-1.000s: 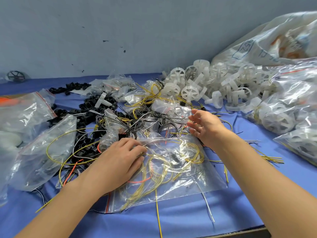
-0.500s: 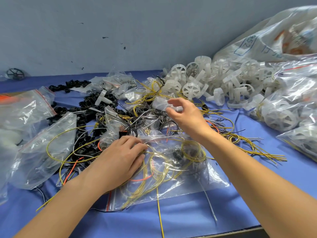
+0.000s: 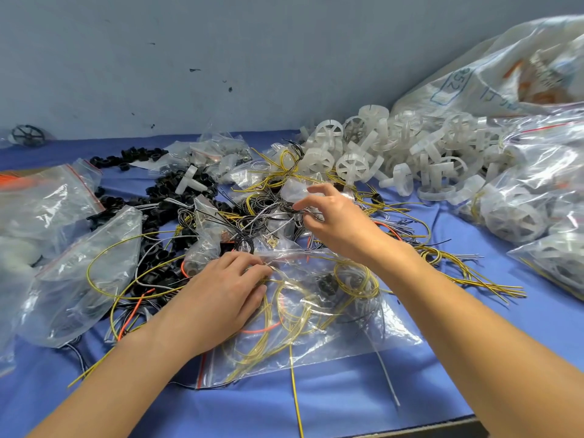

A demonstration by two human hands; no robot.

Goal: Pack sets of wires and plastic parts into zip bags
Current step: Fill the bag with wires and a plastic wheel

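Left grip pinches mouth of clear red-zip plastic bag holding yellow wires, near centre of blue table; right grip half-curled in black wire tangle, hold unclear. Risk: snagged loops drag neighbours along.

- Counter under a blue cloth, beneath the left hand and right hand, bare on the near side of both wrists.
- Dark front edge of it, on the near side of the right hand, low and to the right.
- Grey-blue wall beyond both hands, meeting the cloth's far side.
- Small dark marks on it, above and beyond the hands.
- Large pale sack with blue lettering, far right of the right hand, near the wall.
- Orange patch, far left of the left hand, too blurred to identify.
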